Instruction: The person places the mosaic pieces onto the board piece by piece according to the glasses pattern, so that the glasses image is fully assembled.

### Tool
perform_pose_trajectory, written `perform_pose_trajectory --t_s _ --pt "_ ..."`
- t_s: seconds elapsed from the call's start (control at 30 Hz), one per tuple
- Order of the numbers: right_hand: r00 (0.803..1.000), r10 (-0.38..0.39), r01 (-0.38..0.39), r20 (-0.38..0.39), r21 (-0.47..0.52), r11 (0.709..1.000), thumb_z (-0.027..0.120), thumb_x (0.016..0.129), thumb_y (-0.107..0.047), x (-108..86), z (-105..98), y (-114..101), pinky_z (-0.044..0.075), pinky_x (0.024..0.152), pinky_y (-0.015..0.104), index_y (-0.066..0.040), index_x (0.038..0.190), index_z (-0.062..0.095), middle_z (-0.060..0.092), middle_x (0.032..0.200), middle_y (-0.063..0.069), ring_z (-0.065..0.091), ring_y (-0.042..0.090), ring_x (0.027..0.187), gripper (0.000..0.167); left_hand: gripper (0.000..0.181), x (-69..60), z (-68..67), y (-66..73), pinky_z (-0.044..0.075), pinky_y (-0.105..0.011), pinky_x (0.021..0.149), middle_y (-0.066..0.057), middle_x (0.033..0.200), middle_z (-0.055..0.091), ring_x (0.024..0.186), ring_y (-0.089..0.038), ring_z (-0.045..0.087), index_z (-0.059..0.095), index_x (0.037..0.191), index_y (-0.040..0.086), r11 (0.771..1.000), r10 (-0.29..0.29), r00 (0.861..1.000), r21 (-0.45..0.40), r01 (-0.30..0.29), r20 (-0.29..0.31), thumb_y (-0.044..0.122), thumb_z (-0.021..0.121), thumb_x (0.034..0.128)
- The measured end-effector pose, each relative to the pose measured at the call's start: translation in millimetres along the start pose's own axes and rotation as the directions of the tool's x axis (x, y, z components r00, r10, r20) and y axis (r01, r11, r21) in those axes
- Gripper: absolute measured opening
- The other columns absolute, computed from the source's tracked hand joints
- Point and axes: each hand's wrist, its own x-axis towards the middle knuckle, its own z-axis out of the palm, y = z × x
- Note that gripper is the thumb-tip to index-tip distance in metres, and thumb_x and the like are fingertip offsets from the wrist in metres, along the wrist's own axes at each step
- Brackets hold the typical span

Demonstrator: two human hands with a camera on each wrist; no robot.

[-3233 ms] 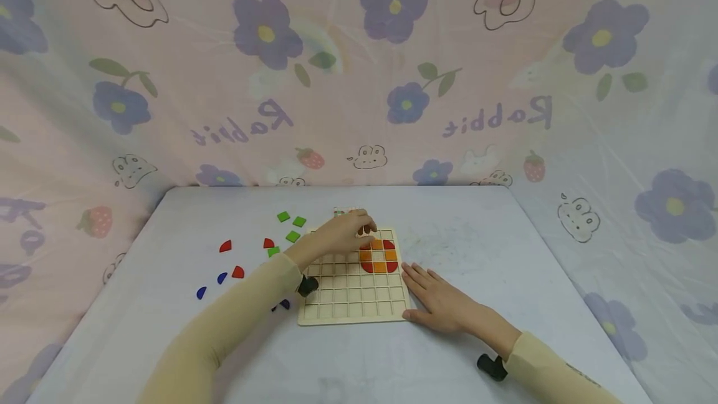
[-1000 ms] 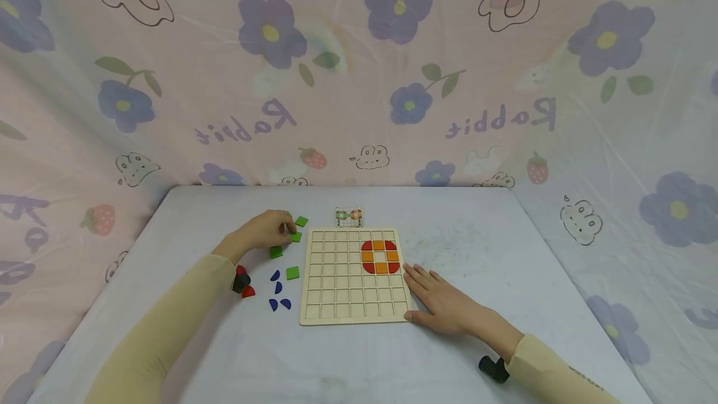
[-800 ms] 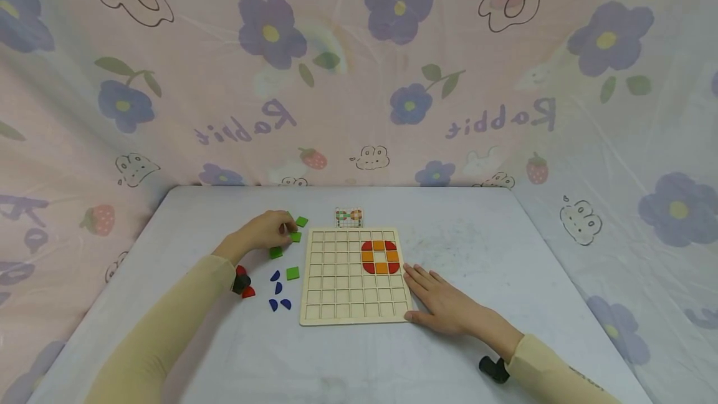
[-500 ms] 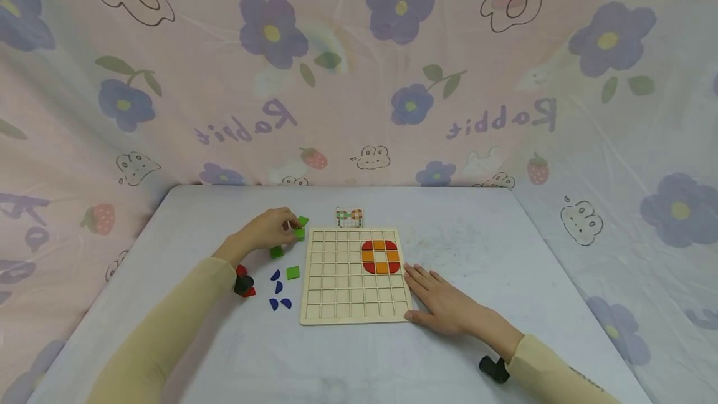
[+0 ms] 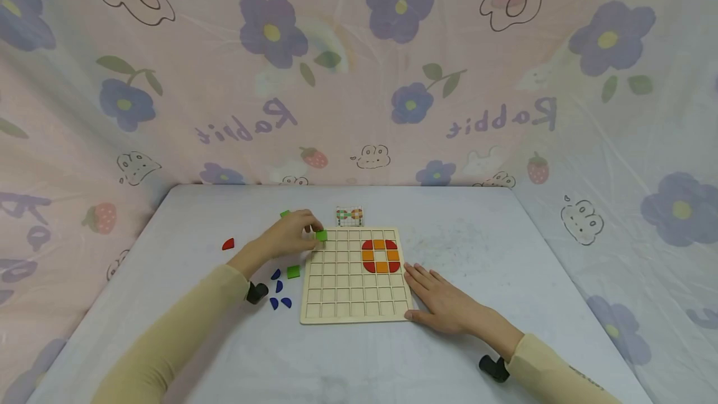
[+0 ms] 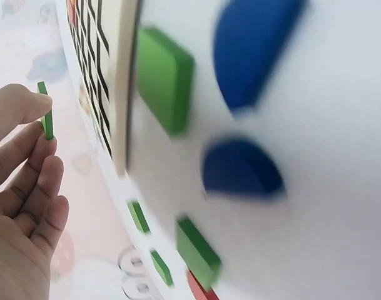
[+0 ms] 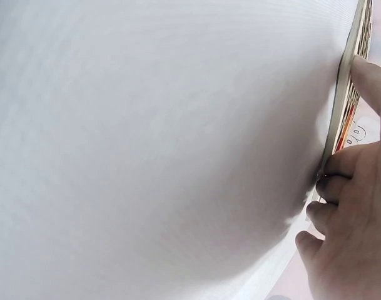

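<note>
The white table (image 5: 477, 229) I see over the head feed carries a pale wooden grid board (image 5: 359, 295). A small printed card (image 5: 349, 216) lies just beyond the board's far edge. Left of the board I count four blue half-discs (image 5: 278, 286), with one green tile (image 5: 293, 272) nearer its edge. A red piece (image 5: 227, 244) lies farther left of the board; my left-wrist feed shows three more green tiles (image 6: 196, 253) off its far left corner.

Your board (image 5: 357, 297) looks like pale wood, matt and smooth along the edge. Your green tile (image 5: 321, 236) and the blue pieces (image 6: 256, 50) seem smoothly painted, with little shine. The surface (image 5: 477, 223) looks matt, with a fine, cloth-like weave close up. You wear sleeves (image 5: 179, 332) of smooth, matt cloth; the curtain (image 5: 348, 92) ahead is creased printed cloth, and the card (image 5: 349, 216) looks like paper.
</note>
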Motion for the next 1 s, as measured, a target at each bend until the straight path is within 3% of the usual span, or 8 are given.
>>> perform_pose_trajectory --t_s 0.23,0.63,1.0 --pt "1.0 0.003 -0.003 0.0 -0.007 1.0 0.055 0.104 -0.054 0.4 2 1 0.021 0.124 0.057 0.001 0.162 0.029 0.019 0.172 0.015 0.018 0.037 0.158 0.084 0.029 7.6 12.1 22.6 0.055 -0.031 0.088 0.003 0.109 0.066 0.1 -0.014 0.062 0.074 0.117 0.01 0.998 0.056 0.998 -0.004 -0.056 0.027 0.02 0.08 0.0912" --pt "1.0 0.001 -0.001 0.0 -0.001 1.0 0.056 0.104 -0.054 0.2 2 2 0.021 0.124 0.057 0.001 0.161 0.029 0.02 0.171 0.015 0.019 0.037 0.158 0.084 0.027 23.3 30.1 46.5 0.054 -0.031 0.088 0.002 0.11 0.065 0.099 -0.014 0.059 0.075 0.114 0.01 0.995 0.098 0.991 0.022 -0.1 0.094 0.021 0.08 0.0896" --pt "1.0 -0.006 0.006 -0.006 0.007 1.0 0.054 0.104 -0.056 0.3 2 3 0.021 0.124 0.058 0.001 0.161 0.029 0.02 0.172 0.015 0.019 0.037 0.157 0.085 0.027 37.1 44.7 48.8 0.054 -0.028 0.085 0.001 0.111 0.067 0.096 -0.012 0.061 0.076 0.115 0.011 0.988 0.122 0.979 0.069 -0.135 0.165 0.024 0.08 0.0921"
